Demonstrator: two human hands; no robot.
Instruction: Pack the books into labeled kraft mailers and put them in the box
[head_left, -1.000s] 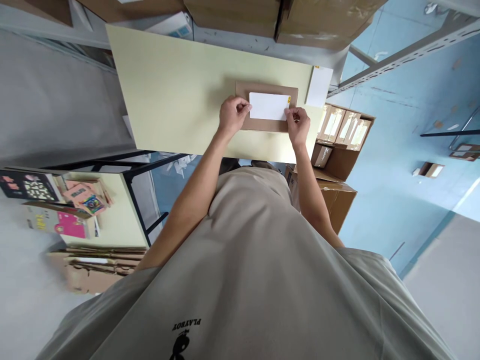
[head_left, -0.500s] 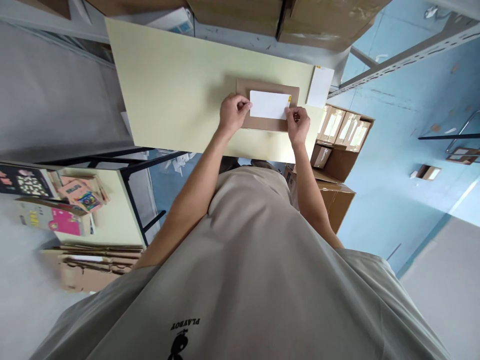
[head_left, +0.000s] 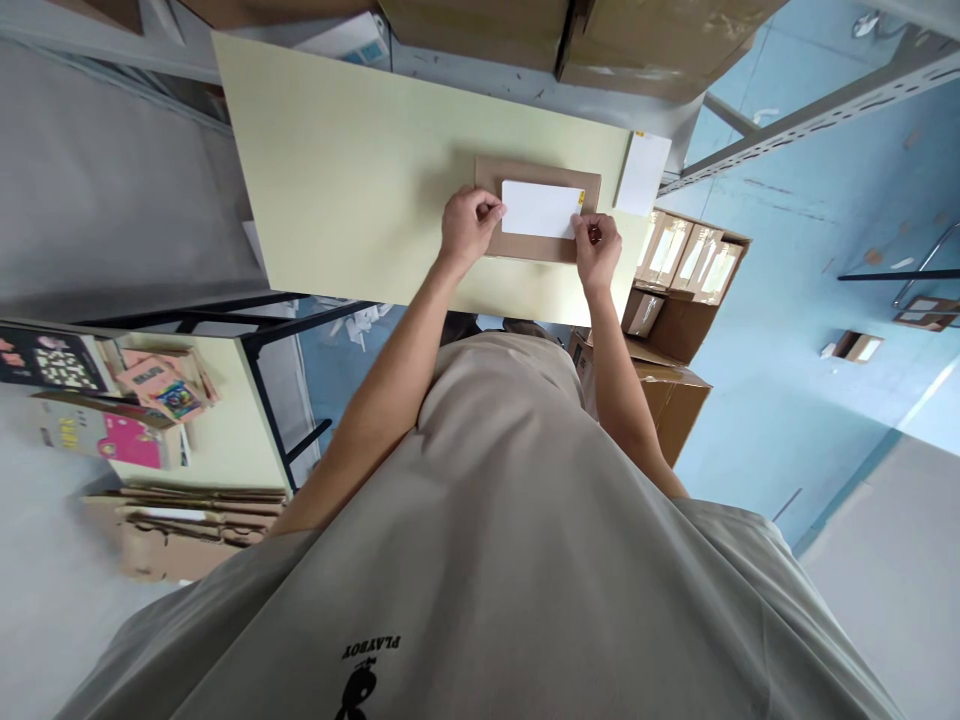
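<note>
Left hand (head_left: 466,225): centre of frame, curled at the left short edge of the white card (head_left: 540,209); fingertips pinched on that edge, grasping the card.
Right hand (head_left: 598,250): just right of centre, fingers bunched at the card's lower right corner; pinched on that corner, beside the small yellow tab (head_left: 580,197).
White card: upper centre of frame, flat on the brown cardboard piece (head_left: 517,246), long side across the frame, brown border showing on all four sides.
Brown cardboard piece: flat on the pale green table (head_left: 352,180), toward its right end, near the front edge.
Pale green table: upper centre, tilted across the frame; bare surface left of the hands.
White sheet (head_left: 642,172): right end of the table, just beside the cardboard piece, not touching it.
Open carton (head_left: 686,290): right of centre, below table level, flat packets (head_left: 690,255) standing in a row inside.
Second carton (head_left: 671,395): below the first, closed top, beside the right forearm.
Large cardboard boxes (head_left: 585,40): top edge of frame, behind the table.
Side table (head_left: 225,440): lower left, black metal legs; colourful printed boxes (head_left: 135,420) on and beside it.
Flattened cardboard (head_left: 187,530): lower left, stacked below the side table.
Small carton on the blue floor (head_left: 855,345): far right, well apart from the rest.
Shirt (head_left: 487,560): lower half of frame, grey-beige, dark print at the bottom edge.
</note>
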